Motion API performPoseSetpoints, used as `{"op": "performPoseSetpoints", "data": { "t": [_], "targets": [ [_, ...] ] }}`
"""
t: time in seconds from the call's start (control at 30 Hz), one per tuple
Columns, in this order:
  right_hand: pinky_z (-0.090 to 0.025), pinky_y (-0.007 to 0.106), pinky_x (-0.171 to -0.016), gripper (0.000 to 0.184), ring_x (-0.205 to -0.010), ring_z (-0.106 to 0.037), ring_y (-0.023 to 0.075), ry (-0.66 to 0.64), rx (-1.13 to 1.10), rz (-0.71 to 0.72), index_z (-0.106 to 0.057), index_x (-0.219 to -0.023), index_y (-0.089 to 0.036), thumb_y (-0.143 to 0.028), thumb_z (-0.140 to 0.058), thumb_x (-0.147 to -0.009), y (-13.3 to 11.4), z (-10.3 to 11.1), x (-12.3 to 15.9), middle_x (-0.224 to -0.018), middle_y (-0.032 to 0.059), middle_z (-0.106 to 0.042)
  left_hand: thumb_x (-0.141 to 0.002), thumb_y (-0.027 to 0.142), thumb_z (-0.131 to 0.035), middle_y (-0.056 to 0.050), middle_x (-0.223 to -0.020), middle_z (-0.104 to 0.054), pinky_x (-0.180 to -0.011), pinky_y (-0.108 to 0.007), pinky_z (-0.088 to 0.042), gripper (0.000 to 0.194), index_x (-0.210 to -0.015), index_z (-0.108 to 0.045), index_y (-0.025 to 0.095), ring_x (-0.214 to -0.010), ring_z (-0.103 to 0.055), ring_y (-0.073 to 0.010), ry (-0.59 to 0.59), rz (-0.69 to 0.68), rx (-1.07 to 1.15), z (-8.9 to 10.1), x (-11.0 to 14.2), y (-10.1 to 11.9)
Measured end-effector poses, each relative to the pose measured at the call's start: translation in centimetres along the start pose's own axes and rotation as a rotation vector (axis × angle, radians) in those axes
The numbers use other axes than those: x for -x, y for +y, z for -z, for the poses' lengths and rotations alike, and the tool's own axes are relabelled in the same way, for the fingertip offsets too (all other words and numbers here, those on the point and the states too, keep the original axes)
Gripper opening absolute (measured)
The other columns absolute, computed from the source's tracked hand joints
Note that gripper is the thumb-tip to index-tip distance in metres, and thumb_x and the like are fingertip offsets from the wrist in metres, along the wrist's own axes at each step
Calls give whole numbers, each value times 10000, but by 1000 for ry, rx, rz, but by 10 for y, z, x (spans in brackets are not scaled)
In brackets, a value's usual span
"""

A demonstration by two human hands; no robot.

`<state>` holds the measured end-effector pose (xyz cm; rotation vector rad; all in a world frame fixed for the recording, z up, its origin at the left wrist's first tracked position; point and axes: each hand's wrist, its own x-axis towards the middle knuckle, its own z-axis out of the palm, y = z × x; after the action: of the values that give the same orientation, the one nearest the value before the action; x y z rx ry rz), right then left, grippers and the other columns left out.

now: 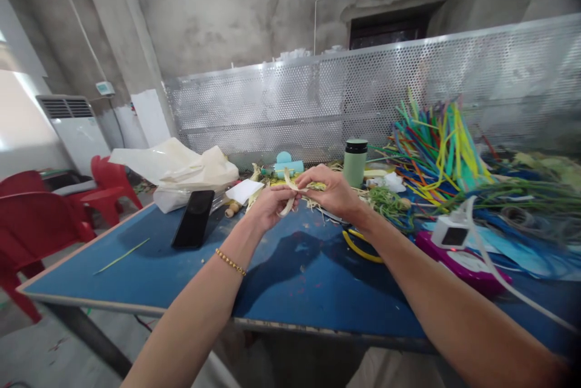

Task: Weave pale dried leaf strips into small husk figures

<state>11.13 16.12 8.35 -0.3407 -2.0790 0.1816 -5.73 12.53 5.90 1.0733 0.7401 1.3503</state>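
Observation:
Both my hands meet above the middle of the blue table (290, 291), holding a pale cream, ribbon-like strip (287, 209). My left hand (271, 205) is closed on the strip from the left, its fingers pinching near the centre. From the right, my right hand (330, 191) pinches the same strip close to the left fingertips. One bit of the strip sticks up between the hands, and a loop hangs under the left fingers. Yellow-handled scissors or pliers (363, 247) lie below my right wrist.
To the left are a black phone (194, 218), a thin green strip (121, 256) and crumpled plastic (195, 170). A green jar (355, 164) stands behind my right hand. At right lie coloured strips (449, 140), a magenta power strip (463, 264) with charger, and a white cable (512, 288).

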Motion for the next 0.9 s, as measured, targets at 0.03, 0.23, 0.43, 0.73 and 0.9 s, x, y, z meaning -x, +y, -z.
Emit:
{"op": "performPoseSetpoints", "data": {
  "t": [0.03,0.23,0.43,0.73,0.9],
  "targets": [
    [-443,378,-858,53,-878,-620,213,5,15,28,-696,-740,-207,-240,-708,-780,2,0,0,-843,52,-723,-669,50,-672,-78,-692,-659,-575,-238,-448,54,-706,-655,85,-574,-575,-103,-3,-2,5,0,0,1],
    [-432,353,-786,84,-823,-579,202,-9,143,103,-723,-757,-211,-240,-681,-824,9,0,0,-793,55,-689,-661,33,-663,-74,-688,-652,-607,-248,-454,58,-691,-651,81,-591,-579,-106,2,1,15,-3,4,2],
    [-417,351,-802,110,-831,-565,196,-67,201,143,-746,-822,-225,-220,-642,-858,12,2,2,-827,53,-698,-638,28,-644,-54,-662,-636,-614,-243,-451,77,-680,-627,91,-594,-590,-111,10,-23,17,-3,4,4],
    [-419,372,-836,126,-856,-596,198,-105,117,143,-760,-842,-251,-249,-636,-868,10,2,0,-894,40,-730,-674,162,-765,-27,-657,-620,-615,-252,-458,156,-713,-624,109,-585,-574,-103,25,-56,33,2,1,1],
    [-424,366,-816,262,-867,-587,200,-109,205,163,-753,-864,-225,-80,-538,-825,15,3,2,-899,55,-710,-694,79,-713,-20,-610,-605,-594,-235,-468,105,-675,-615,111,-572,-585,-104,141,-43,79,4,-5,-3]
  ]
}}
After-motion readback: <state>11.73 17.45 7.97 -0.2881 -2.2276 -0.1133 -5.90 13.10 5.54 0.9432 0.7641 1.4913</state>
